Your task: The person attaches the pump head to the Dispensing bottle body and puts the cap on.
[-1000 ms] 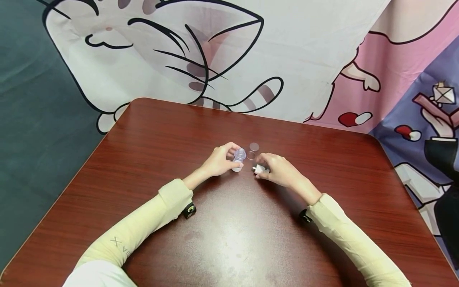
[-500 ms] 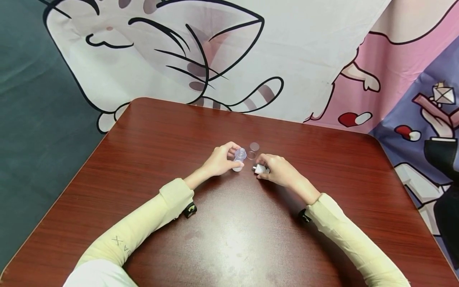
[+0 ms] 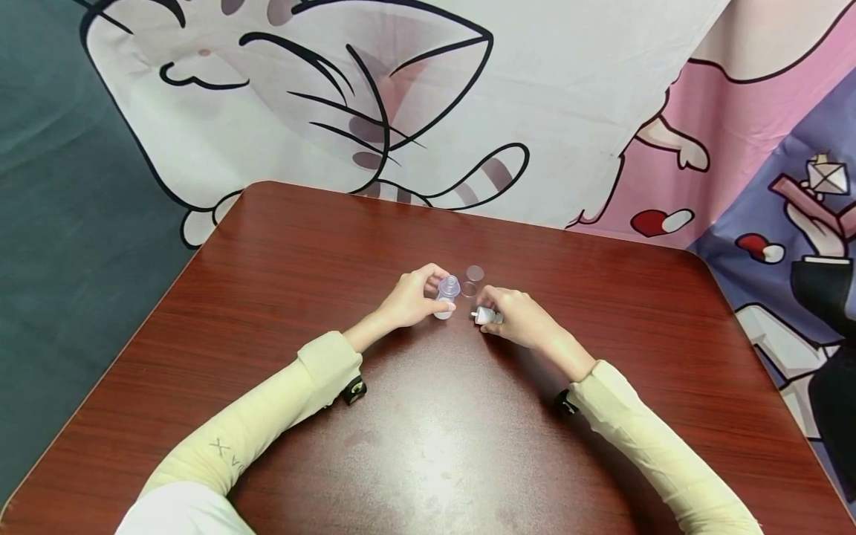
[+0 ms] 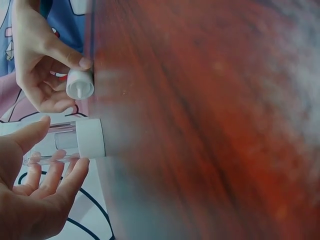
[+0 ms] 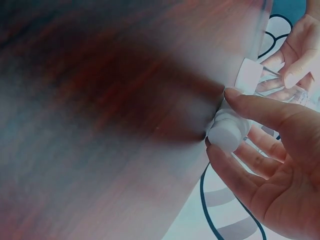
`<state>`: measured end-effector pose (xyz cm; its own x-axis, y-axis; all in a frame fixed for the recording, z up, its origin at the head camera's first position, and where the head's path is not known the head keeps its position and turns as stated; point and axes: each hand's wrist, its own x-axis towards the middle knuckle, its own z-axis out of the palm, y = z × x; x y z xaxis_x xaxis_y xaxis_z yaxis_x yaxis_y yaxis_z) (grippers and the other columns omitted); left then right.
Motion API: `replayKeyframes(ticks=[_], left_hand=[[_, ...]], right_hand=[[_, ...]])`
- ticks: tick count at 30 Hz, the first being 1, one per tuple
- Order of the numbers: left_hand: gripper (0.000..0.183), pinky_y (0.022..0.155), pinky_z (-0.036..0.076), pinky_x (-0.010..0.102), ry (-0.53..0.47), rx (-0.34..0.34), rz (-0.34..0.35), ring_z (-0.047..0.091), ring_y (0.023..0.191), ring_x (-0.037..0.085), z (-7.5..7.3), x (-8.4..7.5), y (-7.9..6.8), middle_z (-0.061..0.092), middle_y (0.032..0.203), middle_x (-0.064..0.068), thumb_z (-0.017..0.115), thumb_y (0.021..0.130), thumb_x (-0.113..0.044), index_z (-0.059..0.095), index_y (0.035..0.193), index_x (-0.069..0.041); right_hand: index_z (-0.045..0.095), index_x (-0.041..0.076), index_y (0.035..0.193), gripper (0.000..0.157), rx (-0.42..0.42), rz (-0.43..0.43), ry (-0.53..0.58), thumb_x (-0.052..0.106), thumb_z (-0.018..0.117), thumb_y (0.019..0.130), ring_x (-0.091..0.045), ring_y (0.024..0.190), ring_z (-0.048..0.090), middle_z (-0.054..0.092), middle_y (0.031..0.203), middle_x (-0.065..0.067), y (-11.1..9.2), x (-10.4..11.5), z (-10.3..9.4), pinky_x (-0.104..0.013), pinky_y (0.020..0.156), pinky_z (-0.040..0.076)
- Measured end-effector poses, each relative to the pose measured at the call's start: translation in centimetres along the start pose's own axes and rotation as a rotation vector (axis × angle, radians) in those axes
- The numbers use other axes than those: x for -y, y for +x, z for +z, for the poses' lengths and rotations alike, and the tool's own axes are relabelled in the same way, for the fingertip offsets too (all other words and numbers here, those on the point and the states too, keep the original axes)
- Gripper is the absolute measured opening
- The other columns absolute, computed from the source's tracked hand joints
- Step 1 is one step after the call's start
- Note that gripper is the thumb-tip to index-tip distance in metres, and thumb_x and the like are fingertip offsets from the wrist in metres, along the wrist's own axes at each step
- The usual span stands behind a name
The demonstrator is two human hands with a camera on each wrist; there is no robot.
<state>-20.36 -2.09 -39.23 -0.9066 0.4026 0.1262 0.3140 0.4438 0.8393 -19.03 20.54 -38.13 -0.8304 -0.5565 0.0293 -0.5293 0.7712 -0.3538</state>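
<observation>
My left hand (image 3: 409,299) holds a small clear plastic bottle-like container (image 3: 449,286) between thumb and fingers. A white base (image 4: 91,138) on the container stands on the tabletop, as the left wrist view shows. Just to the right, my right hand (image 3: 524,318) pinches a small white plastic piece (image 3: 486,316) lying on its side. One end is a cup with a thin stem inside, facing the container; the other end, in the right wrist view, is a rounded white knob (image 5: 225,136). The two held parts are apart, with a narrow gap between them.
Behind the hands, a clear round disc (image 3: 475,273) and a clear ring-shaped piece (image 3: 469,289) lie close together on the brown wooden table (image 3: 321,245). A cartoon-printed cloth (image 3: 568,96) hangs along the far edge.
</observation>
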Motion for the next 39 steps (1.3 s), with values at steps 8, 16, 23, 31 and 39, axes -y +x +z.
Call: replayKeyframes(ticks=[8, 16, 23, 31, 39], left_hand=[[0.044, 0.088, 0.054, 0.037, 0.003, 0.004, -0.001, 0.068, 0.099, 0.028, 0.0, -0.16, 0.18, 0.069, 0.106, 0.016, 0.078, 0.079, -0.012, 0.057, 0.117, -0.002], [0.046, 0.089, 0.053, 0.036, 0.014, 0.024, -0.013, 0.067, 0.1, 0.027, -0.19, -0.22, 0.39, 0.068, 0.108, 0.016, 0.078, 0.079, -0.013, 0.057, 0.118, -0.002], [0.046, 0.089, 0.053, 0.036, 0.015, 0.032, -0.018, 0.066, 0.099, 0.026, -0.28, -0.03, 0.35, 0.067, 0.108, 0.015, 0.078, 0.079, -0.013, 0.056, 0.118, -0.002], [0.046, 0.089, 0.053, 0.036, 0.026, 0.043, -0.018, 0.065, 0.097, 0.026, -0.24, 0.06, 0.43, 0.066, 0.107, 0.014, 0.078, 0.08, -0.014, 0.055, 0.118, -0.002], [0.046, 0.088, 0.053, 0.036, 0.035, 0.047, 0.002, 0.065, 0.097, 0.027, -0.25, -0.01, 0.51, 0.067, 0.107, 0.016, 0.078, 0.079, -0.013, 0.055, 0.117, -0.001]], right_hand=[[0.06, 0.007, 0.1, 0.031, -0.023, -0.015, -0.015, 0.008, 0.079, 0.076, -0.019, 0.081, 0.066, 0.069, 0.09, -0.006, 0.04, -0.16, 0.1, -0.037, 0.072, 0.055], [0.061, 0.007, 0.1, 0.028, -0.054, -0.031, -0.043, 0.009, 0.078, 0.077, -0.019, 0.081, 0.065, 0.068, 0.091, -0.006, 0.18, -0.27, 0.04, -0.037, 0.072, 0.054], [0.062, 0.007, 0.103, 0.029, -0.079, -0.042, -0.033, 0.01, 0.077, 0.078, -0.019, 0.083, 0.064, 0.067, 0.093, -0.006, 0.1, -0.13, 0.08, -0.037, 0.074, 0.054], [0.062, 0.009, 0.103, 0.028, -0.128, -0.048, -0.034, 0.011, 0.076, 0.078, -0.019, 0.078, 0.061, 0.064, 0.093, -0.004, -0.19, -0.16, 0.21, -0.037, 0.069, 0.051], [0.063, 0.01, 0.105, 0.032, -0.18, -0.041, -0.019, 0.011, 0.076, 0.075, -0.018, 0.079, 0.061, 0.06, 0.096, -0.004, -0.37, 0.31, 0.28, -0.037, 0.071, 0.052]])
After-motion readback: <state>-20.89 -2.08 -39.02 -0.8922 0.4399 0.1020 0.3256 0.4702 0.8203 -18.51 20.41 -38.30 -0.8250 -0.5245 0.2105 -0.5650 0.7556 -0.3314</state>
